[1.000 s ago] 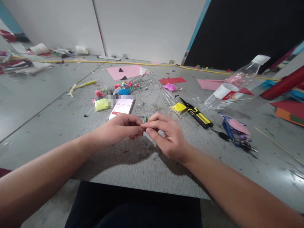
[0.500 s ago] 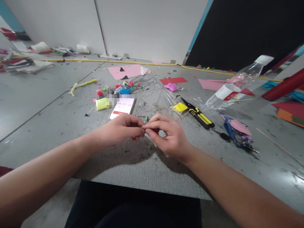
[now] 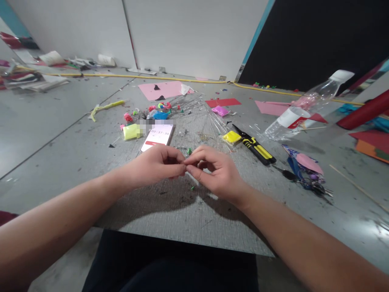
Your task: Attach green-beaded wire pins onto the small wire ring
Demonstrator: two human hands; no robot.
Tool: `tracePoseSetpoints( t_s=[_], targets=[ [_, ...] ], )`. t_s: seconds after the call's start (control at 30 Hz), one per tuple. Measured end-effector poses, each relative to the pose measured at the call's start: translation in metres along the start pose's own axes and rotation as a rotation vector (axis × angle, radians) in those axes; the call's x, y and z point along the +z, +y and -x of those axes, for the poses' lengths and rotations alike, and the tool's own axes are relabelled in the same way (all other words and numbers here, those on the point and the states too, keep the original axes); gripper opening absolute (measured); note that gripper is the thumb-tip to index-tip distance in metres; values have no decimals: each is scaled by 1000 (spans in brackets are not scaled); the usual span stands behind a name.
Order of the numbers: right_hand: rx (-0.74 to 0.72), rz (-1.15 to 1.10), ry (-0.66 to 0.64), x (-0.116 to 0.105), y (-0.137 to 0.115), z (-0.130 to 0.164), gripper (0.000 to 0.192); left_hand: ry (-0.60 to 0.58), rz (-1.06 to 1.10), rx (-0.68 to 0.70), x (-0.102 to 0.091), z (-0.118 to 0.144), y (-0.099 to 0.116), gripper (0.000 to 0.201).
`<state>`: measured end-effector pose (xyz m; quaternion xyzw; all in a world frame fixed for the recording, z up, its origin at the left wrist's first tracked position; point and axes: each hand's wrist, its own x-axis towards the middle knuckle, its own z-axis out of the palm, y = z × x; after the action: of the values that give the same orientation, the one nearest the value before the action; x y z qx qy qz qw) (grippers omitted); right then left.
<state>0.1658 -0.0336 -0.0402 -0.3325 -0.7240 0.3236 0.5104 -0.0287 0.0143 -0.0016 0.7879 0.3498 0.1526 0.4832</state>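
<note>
My left hand and my right hand meet fingertip to fingertip over the grey table. Thumb and forefinger of each are pinched together; whatever is between them is too small and covered to make out. Just behind the fingertips shows a small green lump beside a loop of thin wire. A tiny green scrap lies on the table below my hands. Beyond my left hand rests a phone with a running timer.
Black-and-yellow cutting pliers and a yellow packet lie right of centre. A clear plastic bottle leans farther right, near a bunch of keys. Behind the phone are a pale yellow packet, thin wires and pink paper.
Both hands stay nearly in place, fingertips still pinched together, with slight finger shifts. The phone's timer has advanced one second. The view has shifted slightly.
</note>
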Motion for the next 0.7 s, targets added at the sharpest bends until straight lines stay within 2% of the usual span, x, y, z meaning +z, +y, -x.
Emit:
tracePoseSetpoints(
  t_s=[0.1,0.37,0.5,0.7],
  targets=[
    [130,-96,-22,0,1,0,4,25,-43,16,0,1,0,12],
    [426,-421,-79,0,8,-2,25,16,-109,101,1,2,-2,11],
    [449,-547,-85,1,14,-4,28,24,-139,134,-1,-1,-2,8],
    [441,-578,34,0,19,-5,28,28,-204,165,-2,-4,-4,11]
  ],
)
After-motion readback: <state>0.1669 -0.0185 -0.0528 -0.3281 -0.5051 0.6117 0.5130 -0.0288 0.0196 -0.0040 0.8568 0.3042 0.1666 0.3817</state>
